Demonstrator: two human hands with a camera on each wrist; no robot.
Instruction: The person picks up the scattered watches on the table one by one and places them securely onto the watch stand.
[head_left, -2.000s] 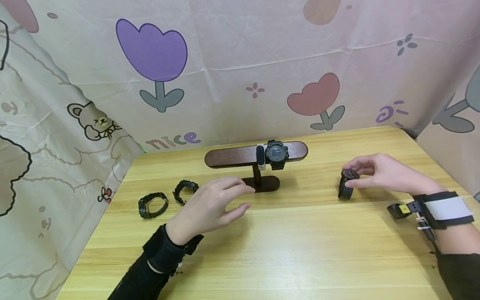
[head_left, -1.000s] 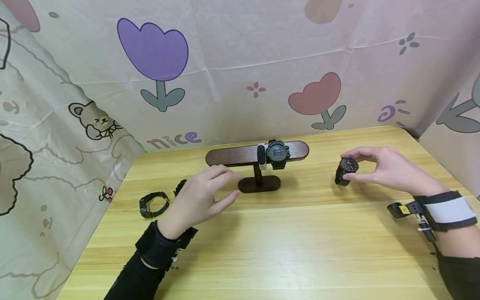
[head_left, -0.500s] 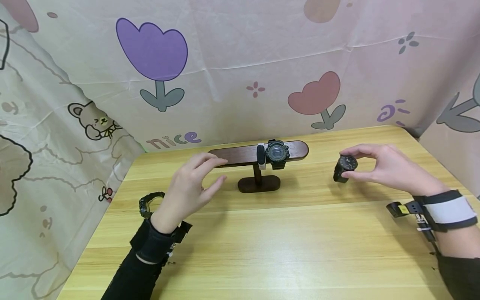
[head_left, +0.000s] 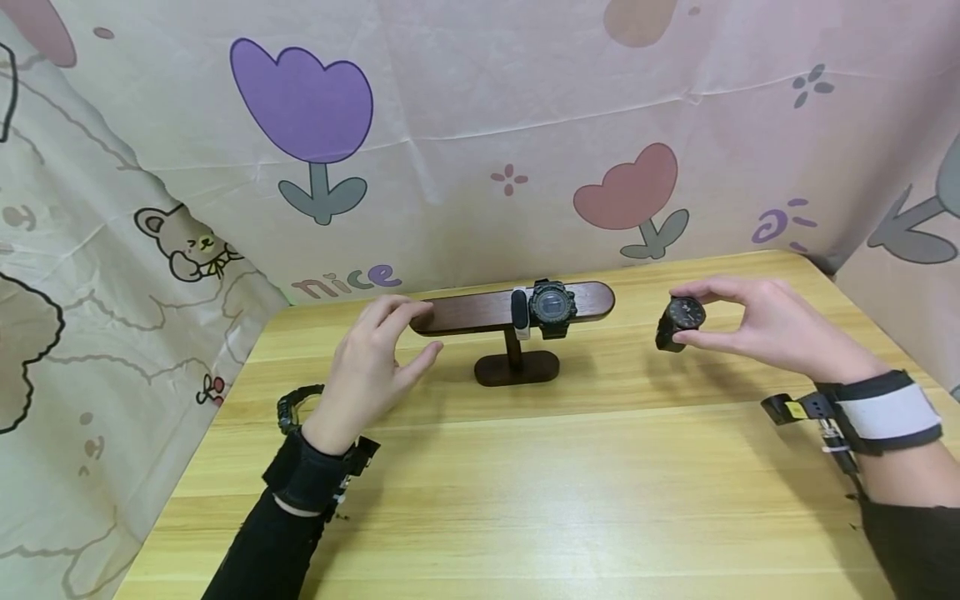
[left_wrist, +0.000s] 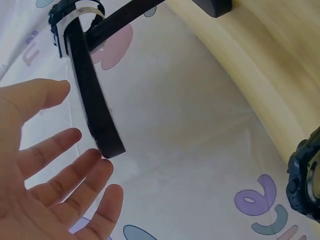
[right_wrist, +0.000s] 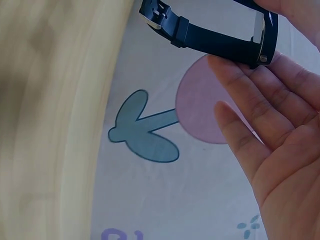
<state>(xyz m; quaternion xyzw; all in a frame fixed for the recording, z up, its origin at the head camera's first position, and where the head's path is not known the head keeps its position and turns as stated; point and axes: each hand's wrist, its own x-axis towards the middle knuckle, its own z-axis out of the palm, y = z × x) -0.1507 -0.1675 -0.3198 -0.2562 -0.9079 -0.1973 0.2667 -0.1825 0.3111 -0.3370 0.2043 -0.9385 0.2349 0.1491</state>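
My right hand [head_left: 765,325] pinches a black wristwatch [head_left: 681,322] between thumb and fingers, above the right part of the table. In the right wrist view the watch's buckled strap [right_wrist: 215,42] hangs in a loop. My left hand [head_left: 367,367], fingers relaxed and apart, has its fingertips right at the left end of a dark wooden watch stand [head_left: 472,312]; in the left wrist view they lie at the end of the bar [left_wrist: 97,110]. On the bar's right half sit a slim black band with a pale strap [head_left: 521,312] and a chunky dark digital watch [head_left: 553,305].
A black watch [head_left: 291,408] lies on the table [head_left: 570,483] at left, partly covered by my left hand. In the left wrist view a black watch [left_wrist: 300,177] shows at the right edge. A printed cloth [head_left: 465,100] hangs behind the table.
My right hand has raised the wristwatch off the table and tilted its face up, drifting slightly left. My left hand has moved left and up to the stand's left end, over the second loose watch.
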